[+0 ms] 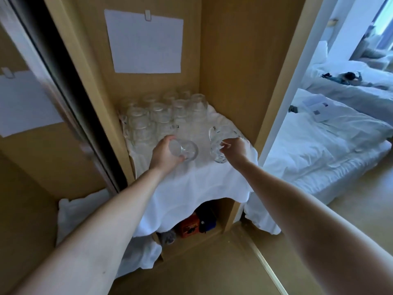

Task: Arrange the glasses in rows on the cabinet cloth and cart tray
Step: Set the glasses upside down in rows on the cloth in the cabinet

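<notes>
One glass point(187, 150) is being gripped by the left hand point(163, 155), another glass point(219, 143) by the right hand point(237, 148), likely for extending the upturned rows point(161, 117).

Cold daylight enters from the right, through the window point(380, 22), and makes the bed point(319, 150) pale and bluish. Inside the cabinet point(229, 71) the light is weaker and warmer. The cloth point(191, 188) is the brightest surface there; under its hanging edge the lower shelf point(197, 238) lies in shadow. The glasses point(161, 116) at the back are soft and melt into one another. The left hand point(163, 155) and right hand point(236, 146) are slightly smeared. The door point(53, 77) at the left edge is strongly blurred. Straight lines bend towards the borders, and the forearms point(95, 231) look stretched.
</notes>
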Demonstrator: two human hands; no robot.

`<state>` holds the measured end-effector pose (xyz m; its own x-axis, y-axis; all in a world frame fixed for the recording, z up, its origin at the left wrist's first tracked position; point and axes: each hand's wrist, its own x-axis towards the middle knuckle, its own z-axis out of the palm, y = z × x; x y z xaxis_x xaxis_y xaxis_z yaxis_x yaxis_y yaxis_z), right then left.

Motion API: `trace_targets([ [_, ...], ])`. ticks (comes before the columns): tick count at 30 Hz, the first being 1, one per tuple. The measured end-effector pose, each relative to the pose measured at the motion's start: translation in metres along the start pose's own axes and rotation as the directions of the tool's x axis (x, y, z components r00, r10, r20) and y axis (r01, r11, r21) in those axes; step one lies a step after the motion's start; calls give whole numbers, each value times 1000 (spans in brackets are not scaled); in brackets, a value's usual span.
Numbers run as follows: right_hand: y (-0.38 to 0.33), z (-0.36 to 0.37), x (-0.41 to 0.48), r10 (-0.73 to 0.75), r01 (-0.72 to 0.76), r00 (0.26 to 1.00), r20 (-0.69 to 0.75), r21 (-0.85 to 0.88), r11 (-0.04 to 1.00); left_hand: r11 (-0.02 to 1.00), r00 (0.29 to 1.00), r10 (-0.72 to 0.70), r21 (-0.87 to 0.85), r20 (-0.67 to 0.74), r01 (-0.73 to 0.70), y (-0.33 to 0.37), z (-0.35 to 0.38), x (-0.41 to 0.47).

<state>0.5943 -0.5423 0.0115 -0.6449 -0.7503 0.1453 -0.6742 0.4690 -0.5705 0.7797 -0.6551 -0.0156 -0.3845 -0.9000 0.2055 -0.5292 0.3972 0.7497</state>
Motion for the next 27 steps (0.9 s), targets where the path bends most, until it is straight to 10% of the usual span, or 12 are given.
trace_targets([
  [15,21,41,163,-496,494,829,260,79,866,965,973,-231,-131,-11,228,-10,52,62],
  [27,47,76,183,-678,632,717,164,256,731,700,817,-543,643,196,311,-18,42,87],
])
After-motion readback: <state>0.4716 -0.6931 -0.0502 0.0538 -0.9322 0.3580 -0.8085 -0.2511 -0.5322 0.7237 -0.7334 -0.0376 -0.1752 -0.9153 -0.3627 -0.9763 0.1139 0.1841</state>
